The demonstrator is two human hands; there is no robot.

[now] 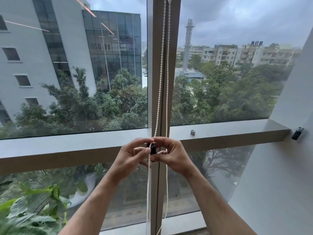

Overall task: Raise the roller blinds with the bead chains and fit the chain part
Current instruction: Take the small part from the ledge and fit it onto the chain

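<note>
White bead chains hang down in front of the vertical window mullion, with strands running from the top edge to below my hands. A small black chain part sits between my hands at the level of the horizontal window bar. My left hand pinches the black part and the left strand with thumb and fingers. My right hand grips the part from the right side, its fingers curled over it and a strand passing by its fingers. No blind fabric is in view.
A horizontal window bar crosses the glass at hand height. A small grey fitting stands on it to the right. A black chain holder is fixed on the white wall at right. A leafy plant fills the lower left.
</note>
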